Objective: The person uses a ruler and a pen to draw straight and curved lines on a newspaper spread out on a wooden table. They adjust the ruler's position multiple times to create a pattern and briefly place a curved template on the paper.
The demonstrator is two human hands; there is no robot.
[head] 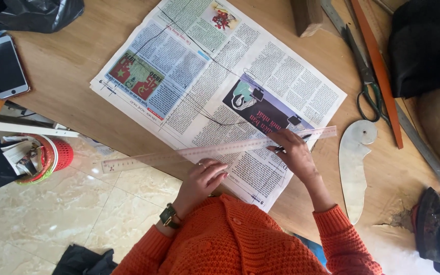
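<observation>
Two hands work over one wooden table (72, 71), which we list from left to right. At the far left we note a smartphone (4, 66) lying face up, and below it, off the table edge, a red basket (57, 155) of scraps. Next comes an open newspaper (204, 76) spread flat and marked with dark drawn lines. Across its lower part lies a long clear ruler (179, 154), its long axis running from lower left to upper right. Our left hand (204, 178) presses down on the ruler near its middle, fingers close together and bent. Our right hand (294, 150) rests just past the ruler's upper edge, fingers pinching a dark pen (291, 145) whose tip we cannot tell apart from the print. The right hand is the nearer to the ruler's upper end. Further right we record a pale curved template (355, 168), green-handled scissors (367, 86) and an orange straightedge (380, 71).
</observation>
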